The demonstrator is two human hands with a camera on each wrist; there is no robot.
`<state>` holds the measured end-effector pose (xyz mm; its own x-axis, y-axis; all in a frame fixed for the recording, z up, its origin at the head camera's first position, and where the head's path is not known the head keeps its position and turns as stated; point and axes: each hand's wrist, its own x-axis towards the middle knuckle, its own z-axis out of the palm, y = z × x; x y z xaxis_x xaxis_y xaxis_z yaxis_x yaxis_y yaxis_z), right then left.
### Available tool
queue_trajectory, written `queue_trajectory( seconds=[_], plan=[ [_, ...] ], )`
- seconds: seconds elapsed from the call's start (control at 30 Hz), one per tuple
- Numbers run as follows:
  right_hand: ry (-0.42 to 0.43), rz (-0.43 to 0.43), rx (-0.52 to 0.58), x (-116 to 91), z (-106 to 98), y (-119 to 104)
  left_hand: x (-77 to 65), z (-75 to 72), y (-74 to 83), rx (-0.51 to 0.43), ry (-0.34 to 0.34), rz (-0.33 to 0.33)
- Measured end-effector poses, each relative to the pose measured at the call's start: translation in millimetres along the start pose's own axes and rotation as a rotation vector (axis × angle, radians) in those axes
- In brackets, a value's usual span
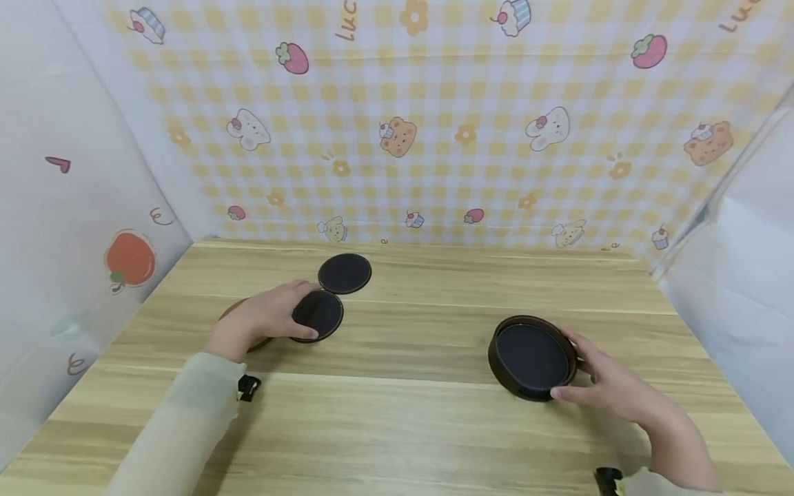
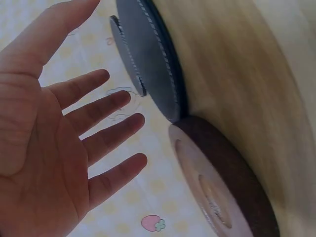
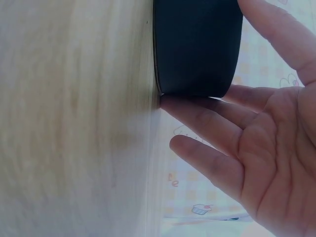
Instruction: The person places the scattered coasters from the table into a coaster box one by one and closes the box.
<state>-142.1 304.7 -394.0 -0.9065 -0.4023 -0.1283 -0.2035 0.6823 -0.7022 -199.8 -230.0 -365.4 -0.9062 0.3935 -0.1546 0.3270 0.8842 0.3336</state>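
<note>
My left hand (image 1: 276, 311) reaches over a round black coaster (image 1: 324, 317) with pale edge stitching. In the left wrist view its fingers (image 2: 111, 142) are spread and nothing lies between them. A second black coaster (image 1: 344, 273) sits just behind the first. Partly hidden under my left wrist is a thick brown disc (image 2: 197, 182) with a recessed, marked face. On the right, my right hand (image 1: 611, 386) holds the side of a round dark coaster holder (image 1: 509, 382), thumb at the near side and fingers round the far side. Another black coaster (image 1: 533, 355) lies inside it.
A light wood-grain table (image 1: 397, 427) carries everything. Behind it hangs a yellow checked cloth (image 1: 434, 158) with cartoon prints, and pale sheets (image 1: 68, 207) close off both sides. Black wrist straps (image 1: 249, 388) sit at the cuffs.
</note>
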Motion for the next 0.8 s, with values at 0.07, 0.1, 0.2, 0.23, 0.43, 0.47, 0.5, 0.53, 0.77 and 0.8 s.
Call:
queue_trajectory(
  seconds=[0.07, 0.1, 0.2, 0.23, 0.43, 0.47, 0.5, 0.53, 0.77, 0.8],
  plan=[
    [0.003, -0.007, 0.0, 0.0, -0.2, 0.0, 0.9, 1.2, -1.8, -0.016, -0.013, 0.003],
    [0.005, -0.01, -0.001, 0.1, -0.2, -0.1, 1.2, 1.7, -2.4, -0.025, -0.021, 0.0],
    [0.012, -0.017, 0.0, 0.2, -0.1, -0.3, 2.8, 3.5, -2.9, -0.045, -0.04, -0.005],
    [0.014, -0.02, 0.001, 0.2, -0.1, -0.3, 3.7, 4.2, -3.3, -0.046, -0.045, -0.009],
    [0.016, -0.027, 0.023, 0.6, 0.5, -1.1, 6.8, 5.5, -3.7, -0.058, -0.076, -0.028],
    [0.016, -0.026, 0.027, 0.7, 0.4, -1.2, 7.3, 5.6, -4.0, -0.058, -0.08, -0.025],
    [0.017, -0.027, 0.03, 0.8, 0.3, -1.4, 7.9, 5.9, -4.6, -0.057, -0.084, -0.031],
    [0.018, -0.029, 0.034, 0.9, 0.1, -1.6, 8.4, 6.3, -5.3, -0.054, -0.088, -0.031],
    [0.008, -0.012, 0.06, 1.1, -0.6, -1.5, 12.6, 9.6, -7.7, -0.022, -0.092, -0.018],
    [0.007, -0.009, 0.063, 1.0, -0.6, -1.5, 13.0, 9.7, -7.8, -0.018, -0.092, -0.015]
  ],
)
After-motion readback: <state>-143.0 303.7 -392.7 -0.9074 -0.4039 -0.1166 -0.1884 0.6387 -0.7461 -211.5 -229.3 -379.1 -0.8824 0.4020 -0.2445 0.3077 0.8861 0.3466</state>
